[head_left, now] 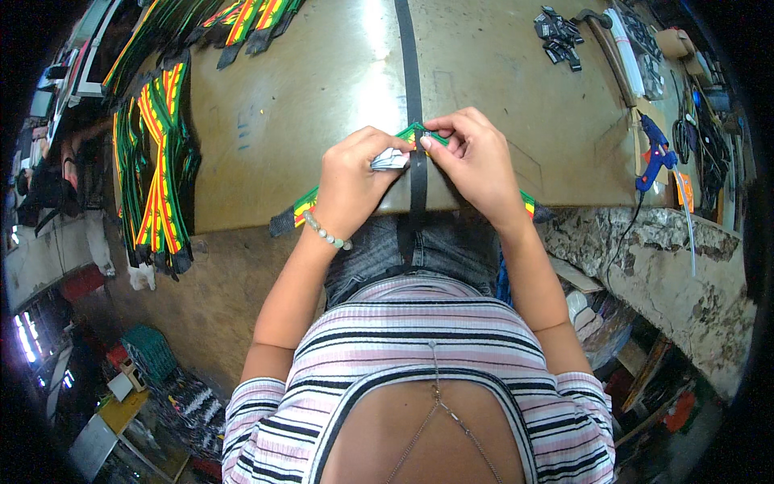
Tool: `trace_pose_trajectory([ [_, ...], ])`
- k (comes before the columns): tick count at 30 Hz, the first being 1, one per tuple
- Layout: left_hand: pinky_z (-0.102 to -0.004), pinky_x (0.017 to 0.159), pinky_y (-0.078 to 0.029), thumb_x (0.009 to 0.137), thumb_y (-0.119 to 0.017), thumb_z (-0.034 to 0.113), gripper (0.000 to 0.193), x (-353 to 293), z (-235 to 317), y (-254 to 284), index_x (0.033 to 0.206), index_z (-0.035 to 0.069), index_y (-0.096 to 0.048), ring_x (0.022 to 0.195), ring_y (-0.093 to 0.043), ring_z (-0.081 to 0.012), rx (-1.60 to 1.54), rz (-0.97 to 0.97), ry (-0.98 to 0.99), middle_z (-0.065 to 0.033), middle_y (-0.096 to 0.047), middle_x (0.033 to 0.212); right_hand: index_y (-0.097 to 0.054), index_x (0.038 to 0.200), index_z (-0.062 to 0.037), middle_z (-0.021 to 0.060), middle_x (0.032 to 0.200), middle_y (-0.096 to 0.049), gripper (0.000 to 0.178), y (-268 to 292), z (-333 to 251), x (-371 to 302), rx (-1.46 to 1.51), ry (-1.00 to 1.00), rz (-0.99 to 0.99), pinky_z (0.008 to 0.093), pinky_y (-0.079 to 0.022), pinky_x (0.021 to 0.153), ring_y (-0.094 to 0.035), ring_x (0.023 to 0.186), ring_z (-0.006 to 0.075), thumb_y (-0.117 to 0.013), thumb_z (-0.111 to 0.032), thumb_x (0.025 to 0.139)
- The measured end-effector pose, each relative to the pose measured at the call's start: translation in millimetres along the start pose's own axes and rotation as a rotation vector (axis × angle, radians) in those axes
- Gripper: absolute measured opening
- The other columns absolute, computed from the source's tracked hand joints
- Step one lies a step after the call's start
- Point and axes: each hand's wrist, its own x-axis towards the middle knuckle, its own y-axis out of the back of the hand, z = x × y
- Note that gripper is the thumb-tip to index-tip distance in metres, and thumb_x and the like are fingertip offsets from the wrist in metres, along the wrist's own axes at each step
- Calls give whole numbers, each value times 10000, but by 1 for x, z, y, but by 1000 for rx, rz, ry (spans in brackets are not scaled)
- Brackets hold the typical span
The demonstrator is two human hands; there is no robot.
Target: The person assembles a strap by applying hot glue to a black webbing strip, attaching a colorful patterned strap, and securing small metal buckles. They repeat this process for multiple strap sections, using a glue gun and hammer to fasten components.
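A green, yellow and red striped strap [305, 207] is folded into a peak at the near edge of the brown worktable [322, 89]. My left hand [352, 179] grips its left half and holds a small white folded piece [390, 160] against it. My right hand [476, 157] pinches the peak of the strap where it crosses a long black band [418, 173]. That band runs down the table's middle and over the edge to my lap. The strap's right end [530, 206] pokes out under my right wrist.
Several finished striped straps [161, 177] hang in a bunch at the table's left, more lie at the back left [246, 20]. A blue glue gun [655, 157] rests at the right edge, small black clips [558, 34] at the back right. A rough stone ledge [669, 250] lies at right.
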Motion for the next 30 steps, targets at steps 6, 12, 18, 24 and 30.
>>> trace_pose_trajectory([
  [6,-328,711,-526,750,-821,158,229,11,6,-1,903,19,-723,774,-689,-253,87,-33,193,-148,-704,851,-690,1022,-8,139,910,-622,227,1,-1,0,-8,143,5,361,-515,748,-633,800,274,-724,-90,813],
  [12,-402,732,-530,748,-829,264,316,14,6,-3,936,40,-709,819,-668,-335,120,39,142,-158,-685,893,-628,1172,11,157,958,-631,432,28,-12,42,-20,122,-357,345,-534,733,-649,791,237,-753,-207,820],
  [18,-382,716,-527,734,-855,245,314,10,8,-5,914,35,-705,762,-662,-303,169,38,142,-145,-664,836,-661,956,28,60,715,-639,194,21,1,82,212,-70,-507,264,-513,510,-627,577,102,-682,-162,921],
  [24,-375,677,-525,762,-835,257,304,8,10,-6,932,48,-694,745,-650,-296,189,28,139,-126,-652,851,-668,856,37,94,769,-647,170,10,19,69,96,2,-265,309,-521,575,-621,603,137,-728,-120,838],
  [30,-401,658,-517,831,-758,287,311,5,19,-5,1088,123,-700,740,-633,-301,306,-35,128,-95,-606,862,-659,815,37,169,792,-672,207,11,4,70,-110,-8,-199,351,-531,638,-659,677,254,-748,-149,807],
])
